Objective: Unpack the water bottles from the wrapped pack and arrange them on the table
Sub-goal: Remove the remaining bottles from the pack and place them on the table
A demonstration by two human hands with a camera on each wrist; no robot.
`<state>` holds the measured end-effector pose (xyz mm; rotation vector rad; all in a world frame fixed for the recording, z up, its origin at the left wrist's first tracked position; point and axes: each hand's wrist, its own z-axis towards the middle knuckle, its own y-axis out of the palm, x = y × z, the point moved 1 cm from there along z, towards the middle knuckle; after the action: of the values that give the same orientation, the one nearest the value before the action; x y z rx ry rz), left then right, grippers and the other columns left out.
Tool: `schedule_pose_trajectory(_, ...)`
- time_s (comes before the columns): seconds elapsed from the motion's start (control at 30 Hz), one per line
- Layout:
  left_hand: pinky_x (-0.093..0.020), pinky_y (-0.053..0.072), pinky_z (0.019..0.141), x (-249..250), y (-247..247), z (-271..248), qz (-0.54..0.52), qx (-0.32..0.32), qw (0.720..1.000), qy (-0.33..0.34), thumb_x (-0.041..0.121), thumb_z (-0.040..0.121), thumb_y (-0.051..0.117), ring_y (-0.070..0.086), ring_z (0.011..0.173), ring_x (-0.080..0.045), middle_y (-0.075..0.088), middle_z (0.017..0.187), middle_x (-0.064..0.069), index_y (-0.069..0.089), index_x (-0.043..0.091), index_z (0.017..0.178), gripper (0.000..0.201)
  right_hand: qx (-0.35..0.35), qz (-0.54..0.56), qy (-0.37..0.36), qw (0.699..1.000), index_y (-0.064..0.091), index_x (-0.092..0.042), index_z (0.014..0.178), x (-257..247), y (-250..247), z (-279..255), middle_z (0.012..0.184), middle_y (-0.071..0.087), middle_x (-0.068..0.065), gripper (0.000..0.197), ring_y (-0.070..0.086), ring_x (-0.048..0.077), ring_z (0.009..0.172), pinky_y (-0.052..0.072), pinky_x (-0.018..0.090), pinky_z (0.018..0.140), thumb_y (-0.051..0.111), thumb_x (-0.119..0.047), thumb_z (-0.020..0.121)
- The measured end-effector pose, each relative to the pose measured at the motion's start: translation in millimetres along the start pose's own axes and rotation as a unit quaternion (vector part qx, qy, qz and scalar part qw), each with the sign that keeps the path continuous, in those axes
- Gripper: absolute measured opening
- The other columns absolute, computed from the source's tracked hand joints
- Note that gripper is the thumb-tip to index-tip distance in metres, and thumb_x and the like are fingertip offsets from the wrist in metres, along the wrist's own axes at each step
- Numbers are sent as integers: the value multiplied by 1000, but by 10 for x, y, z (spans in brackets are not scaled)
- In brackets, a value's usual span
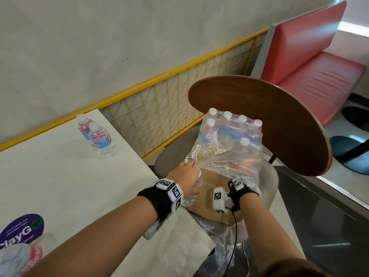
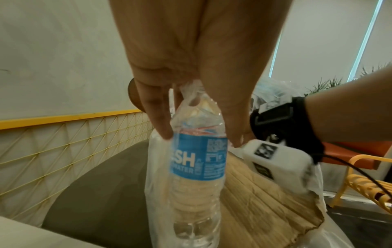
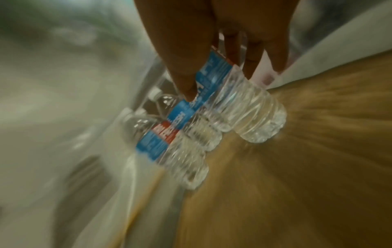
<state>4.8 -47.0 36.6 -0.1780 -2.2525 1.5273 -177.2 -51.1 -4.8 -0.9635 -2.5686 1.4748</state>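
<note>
Beyond the left hand (image 2: 191, 70), which grips one water bottle (image 2: 196, 161) by its upper part beside the wrapped pack (image 1: 229, 148), two bottles (image 1: 95, 134) stand on the table (image 1: 65, 176), while the right hand (image 3: 220, 43) grasps another inside; several remain wrapped.

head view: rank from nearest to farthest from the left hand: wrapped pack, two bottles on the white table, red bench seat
1. wrapped pack: right at the left hand, on the chair.
2. two bottles: upright, far side of the white table.
3. red bench seat: top right, behind the round wooden table.

Glossy plastic wrap (image 1: 235, 156) — matt cardboard (image 1: 209, 182)
</note>
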Motion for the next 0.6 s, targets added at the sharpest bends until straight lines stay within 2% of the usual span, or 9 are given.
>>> schedule_pose_trajectory(0.07,-35,45,86,-45,-15,-46,50,54,997,8,53,77,66,36,117,-25,32,131,-4,48,17,119,59,31,79,-16,996,7,-13,151,-5,115,-66,158,14,10,64,23,26,142,30,35,111,42,-25,99)
schedule_pose_trajectory(0.13,-32,41,79,-122,-45,-145,82,92,992,21,65,81,52,39,108,-23,33,122,-5,48,21,119,58,4,176,-2,984,28,-7,145,-77,141,-233,149,35,13,55,37,26,135,32,31,107,49,-22,97)
schedule_pose_trajectory(0.23,-32,40,68,-312,-69,-342,28,53,998,11,58,92,38,51,96,-26,39,115,-6,42,28,129,48,10,216,-71,974,53,-13,130,-126,182,-407,132,56,11,43,50,26,120,35,27,99,54,-35,93)
schedule_pose_trajectory(0.33,-33,42,70,-472,-91,-490,16,13,1000,8,48,97,37,60,94,-32,55,109,-9,39,29,135,42,48,196,-157,967,60,-16,119,-91,325,-640,113,62,-1,46,48,13,93,28,-1,71,68,-40,81)
schedule_pose_trajectory(0.37,-35,43,71,-503,-110,-534,2,19,1000,8,45,97,38,59,96,-33,58,108,-10,42,24,131,40,68,177,-212,959,57,-17,120,-103,381,-743,109,55,-7,54,46,9,94,26,-3,70,70,-42,74)
schedule_pose_trajectory(0.4,-37,45,73,-530,-134,-573,-21,27,999,6,42,97,41,59,96,-33,59,108,-11,45,18,125,37,75,166,-260,948,54,-19,120,-110,463,-818,108,49,-8,63,46,9,96,29,-2,78,68,-47,66)
schedule_pose_trajectory(0.43,-39,46,74,-554,-162,-613,-42,35,998,5,39,97,44,58,96,-33,60,107,-12,46,13,119,34,73,165,-305,935,52,-20,120,-106,557,-873,108,47,-8,70,49,12,98,36,8,88,64,-51,59)
schedule_pose_trajectory(0.5,-40,47,75,-608,-196,-702,-68,37,997,6,35,96,47,58,92,-32,60,103,-14,46,9,112,31,53,158,-351,921,52,-20,119,-97,714,-967,107,47,-3,72,52,17,97,45,31,90,59,-47,52)
schedule_pose_trajectory(0.6,-37,45,73,-682,-250,-867,-101,39,994,14,34,95,51,55,82,-29,61,93,-13,46,10,108,28,19,129,-397,909,53,-23,118,-144,816,-1133,104,47,-5,66,51,14,93,46,33,84,62,-39,55)
